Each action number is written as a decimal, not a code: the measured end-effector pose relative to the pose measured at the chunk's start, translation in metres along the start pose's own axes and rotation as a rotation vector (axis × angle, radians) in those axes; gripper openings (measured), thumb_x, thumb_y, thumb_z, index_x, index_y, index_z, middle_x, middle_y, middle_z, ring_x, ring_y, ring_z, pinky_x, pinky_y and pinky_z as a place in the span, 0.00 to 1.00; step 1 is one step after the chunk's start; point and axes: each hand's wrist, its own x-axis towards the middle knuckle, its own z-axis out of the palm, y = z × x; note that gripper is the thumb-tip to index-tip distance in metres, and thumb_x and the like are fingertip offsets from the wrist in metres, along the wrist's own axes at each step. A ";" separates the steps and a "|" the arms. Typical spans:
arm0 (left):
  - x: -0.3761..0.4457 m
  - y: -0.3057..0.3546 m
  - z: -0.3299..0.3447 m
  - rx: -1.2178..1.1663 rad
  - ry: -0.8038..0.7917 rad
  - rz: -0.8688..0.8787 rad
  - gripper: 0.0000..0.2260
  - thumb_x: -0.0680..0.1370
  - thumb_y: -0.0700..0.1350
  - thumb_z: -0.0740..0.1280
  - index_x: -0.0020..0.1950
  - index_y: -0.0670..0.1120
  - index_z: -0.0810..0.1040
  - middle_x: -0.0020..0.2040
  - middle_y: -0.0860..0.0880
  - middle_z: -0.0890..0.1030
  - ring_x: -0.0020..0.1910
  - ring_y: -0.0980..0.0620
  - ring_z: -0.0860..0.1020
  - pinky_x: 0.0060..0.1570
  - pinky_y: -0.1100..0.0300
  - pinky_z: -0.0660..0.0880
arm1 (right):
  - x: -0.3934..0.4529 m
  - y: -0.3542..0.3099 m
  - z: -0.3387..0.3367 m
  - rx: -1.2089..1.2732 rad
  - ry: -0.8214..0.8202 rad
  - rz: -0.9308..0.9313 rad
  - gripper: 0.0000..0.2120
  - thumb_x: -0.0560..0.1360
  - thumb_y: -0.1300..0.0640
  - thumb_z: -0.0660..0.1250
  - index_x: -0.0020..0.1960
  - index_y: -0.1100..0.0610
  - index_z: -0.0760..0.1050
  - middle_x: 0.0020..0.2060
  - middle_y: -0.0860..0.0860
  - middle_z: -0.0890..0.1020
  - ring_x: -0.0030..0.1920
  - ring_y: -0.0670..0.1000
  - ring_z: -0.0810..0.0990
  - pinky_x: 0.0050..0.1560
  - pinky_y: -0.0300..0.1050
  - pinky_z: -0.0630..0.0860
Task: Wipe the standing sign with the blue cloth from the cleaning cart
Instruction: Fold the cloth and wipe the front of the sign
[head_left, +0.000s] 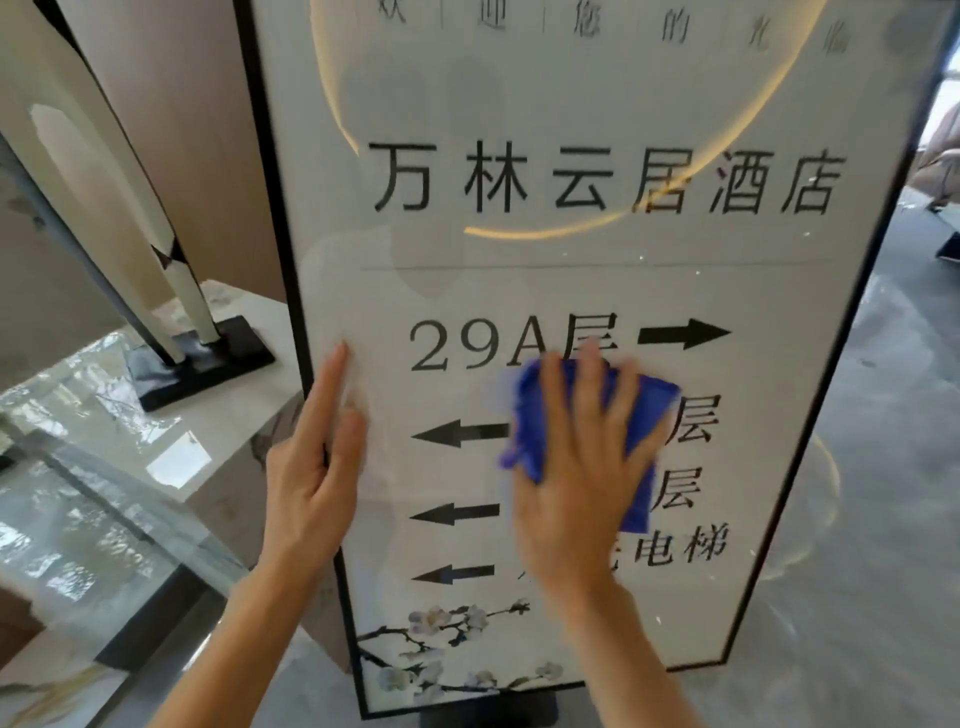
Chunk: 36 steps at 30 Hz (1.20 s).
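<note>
A tall standing sign with a black frame, black characters, arrows and plum blossoms fills the middle of the view. My right hand lies flat on the sign's lower half, fingers spread, pressing a folded blue cloth against the glass. The cloth shows around and between my fingers and looks motion-blurred. My left hand rests on the sign's left frame edge with its fingers stretched upward, bracing it.
A marble-topped counter stands at the left, carrying a tall cream sculpture on a black base. A glass surface lies lower left. Grey polished floor spreads to the right, with seating far right.
</note>
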 end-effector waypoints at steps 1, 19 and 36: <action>-0.001 0.000 0.000 0.006 -0.001 -0.008 0.19 0.82 0.62 0.54 0.73 0.74 0.60 0.31 0.60 0.73 0.25 0.64 0.67 0.27 0.75 0.63 | 0.007 -0.017 0.001 0.003 -0.006 -0.062 0.34 0.81 0.40 0.52 0.82 0.46 0.45 0.83 0.47 0.44 0.82 0.60 0.44 0.76 0.75 0.42; -0.009 0.001 0.001 0.149 0.064 -0.061 0.25 0.81 0.50 0.56 0.67 0.81 0.60 0.38 0.45 0.78 0.29 0.50 0.74 0.25 0.74 0.64 | 0.137 0.098 -0.056 0.150 0.255 0.165 0.24 0.85 0.50 0.53 0.80 0.50 0.56 0.81 0.54 0.60 0.81 0.58 0.54 0.77 0.71 0.52; -0.014 -0.003 0.004 0.139 0.124 -0.145 0.21 0.83 0.55 0.57 0.63 0.85 0.60 0.27 0.54 0.74 0.35 0.49 0.77 0.28 0.74 0.68 | 0.139 -0.088 -0.017 0.020 0.160 -0.219 0.30 0.81 0.44 0.55 0.81 0.48 0.56 0.82 0.51 0.58 0.82 0.59 0.52 0.76 0.74 0.48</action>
